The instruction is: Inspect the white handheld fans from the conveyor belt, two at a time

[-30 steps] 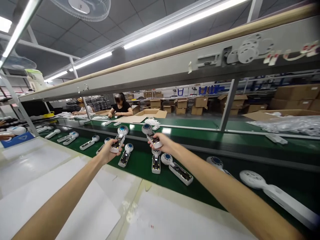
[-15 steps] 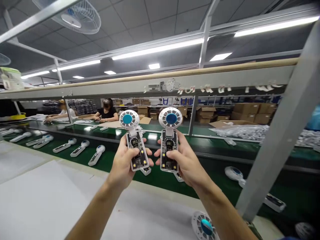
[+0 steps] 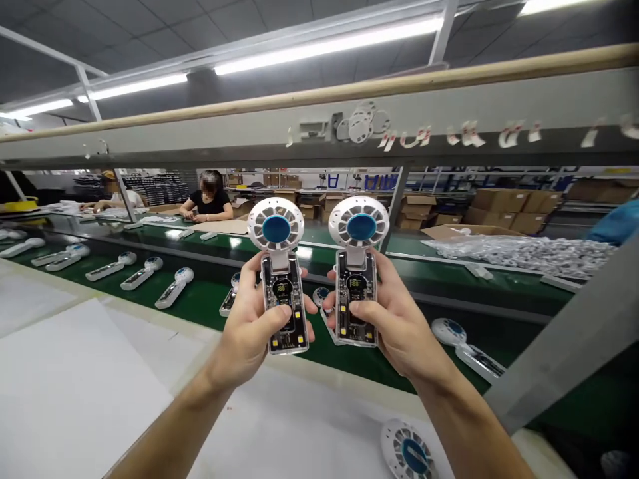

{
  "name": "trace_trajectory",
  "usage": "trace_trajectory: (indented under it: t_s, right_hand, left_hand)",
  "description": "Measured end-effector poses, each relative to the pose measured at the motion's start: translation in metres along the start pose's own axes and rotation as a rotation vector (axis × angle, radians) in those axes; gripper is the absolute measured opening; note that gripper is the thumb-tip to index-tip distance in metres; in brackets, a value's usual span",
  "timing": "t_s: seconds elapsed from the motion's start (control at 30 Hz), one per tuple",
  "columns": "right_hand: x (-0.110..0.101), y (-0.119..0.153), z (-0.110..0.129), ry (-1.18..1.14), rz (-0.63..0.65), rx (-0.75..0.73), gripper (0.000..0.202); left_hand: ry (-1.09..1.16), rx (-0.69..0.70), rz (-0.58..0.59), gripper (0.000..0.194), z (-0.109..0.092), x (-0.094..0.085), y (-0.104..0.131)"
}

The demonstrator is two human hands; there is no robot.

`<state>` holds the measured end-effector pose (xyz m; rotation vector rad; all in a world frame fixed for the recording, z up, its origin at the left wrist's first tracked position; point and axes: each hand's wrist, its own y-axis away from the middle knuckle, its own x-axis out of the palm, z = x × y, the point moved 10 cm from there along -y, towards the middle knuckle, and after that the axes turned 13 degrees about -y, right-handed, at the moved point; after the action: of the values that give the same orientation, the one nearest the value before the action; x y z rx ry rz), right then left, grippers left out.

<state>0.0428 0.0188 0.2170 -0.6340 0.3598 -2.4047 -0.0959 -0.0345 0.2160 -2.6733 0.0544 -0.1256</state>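
Two handheld fans stand upright side by side before me, each with a round white head, a blue centre and a clear-cased handle showing a circuit board. My left hand [image 3: 252, 319] is closed round the handle of the left handheld fan [image 3: 276, 228], thumb on the board's front. In the same way my right hand [image 3: 394, 319] grips the right handheld fan [image 3: 359, 227], its thumb pressing below the small display. Small lit digits show on both boards. A third fan head [image 3: 410, 452] lies on the white work surface below my right forearm.
Several fans lie along the green conveyor belt [image 3: 309, 342], one of them [image 3: 469, 349] near a slanting grey post [image 3: 564, 332]. White sheets [image 3: 74, 386] cover the near table. A shelf beam [image 3: 224, 136] crosses above. Co-workers [image 3: 207, 199] sit across; a bag of white parts [image 3: 524, 256] lies right.
Both fans appear larger and nearer, and the view has tilted down. Digits now read clearly on the displays. Fans on the belt have shifted left in view. Both hands keep their hold.
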Motion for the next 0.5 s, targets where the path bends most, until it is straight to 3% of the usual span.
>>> trace_trajectory:
  t_s: [0.3,0.5]
  right_hand:
    - [-0.010,-0.011,-0.020,0.013,-0.006,0.078,0.075]
    - [-0.023,-0.017,-0.031,0.001,-0.063,0.104,0.076]
  left_hand:
    - [0.020,-0.052,0.057,0.064,0.015,-0.005,-0.007]
    - [0.094,-0.149,0.008,0.075,0.026,-0.012,-0.013]
